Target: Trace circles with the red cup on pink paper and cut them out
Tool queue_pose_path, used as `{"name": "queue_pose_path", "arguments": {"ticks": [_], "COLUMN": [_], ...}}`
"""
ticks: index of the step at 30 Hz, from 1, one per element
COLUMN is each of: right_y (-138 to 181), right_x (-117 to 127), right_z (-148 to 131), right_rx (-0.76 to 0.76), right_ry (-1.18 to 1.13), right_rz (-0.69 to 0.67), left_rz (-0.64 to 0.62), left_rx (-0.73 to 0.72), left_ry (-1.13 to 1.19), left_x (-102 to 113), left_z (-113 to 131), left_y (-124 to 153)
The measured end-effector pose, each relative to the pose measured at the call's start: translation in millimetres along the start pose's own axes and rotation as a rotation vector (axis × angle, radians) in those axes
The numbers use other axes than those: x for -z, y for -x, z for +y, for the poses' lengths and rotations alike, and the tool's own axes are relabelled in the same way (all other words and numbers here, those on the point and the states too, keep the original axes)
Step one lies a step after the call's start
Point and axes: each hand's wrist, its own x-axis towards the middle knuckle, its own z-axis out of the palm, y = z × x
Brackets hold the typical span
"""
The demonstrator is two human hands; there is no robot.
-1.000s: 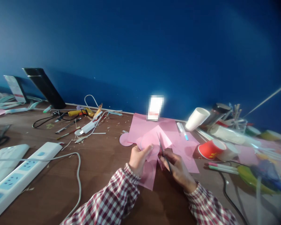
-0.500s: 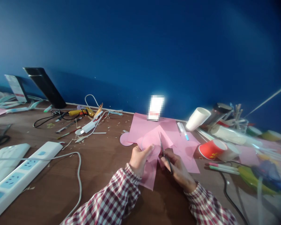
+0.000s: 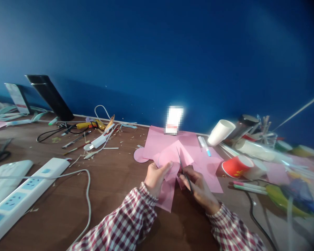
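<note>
Head view: pink paper [image 3: 170, 161] pinched between left hand's [image 3: 155, 178] fingers [image 3: 167, 166].

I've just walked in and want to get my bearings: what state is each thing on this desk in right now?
Pink paper: gripped by left hand, raised.
Scissors: in right hand, blades in the paper.
White cup: tipped over.
Red cup: on its side.
Power strip: flat, cord attached.

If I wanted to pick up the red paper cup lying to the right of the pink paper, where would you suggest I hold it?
Probably around its side wall. The red paper cup lies tipped over on the table, open mouth facing up and right, beside a white cup. Come from above with fingers spanning the wall near the rim, since markers crowd the near side.
</note>
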Motion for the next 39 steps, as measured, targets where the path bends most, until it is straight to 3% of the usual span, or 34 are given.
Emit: {"name": "queue_pose_path", "arguments": {"ticks": [39], "right_y": [0.4], "right_x": [6.7], "right_z": [-1.8], "right_rx": [-0.011], "right_ry": [0.060], "right_rz": [0.017], "left_rz": [0.029], "left_rx": [-0.016], "left_ry": [-0.032], "left_x": [-2.7], "left_z": [8.5], "left_y": [3.6]}}
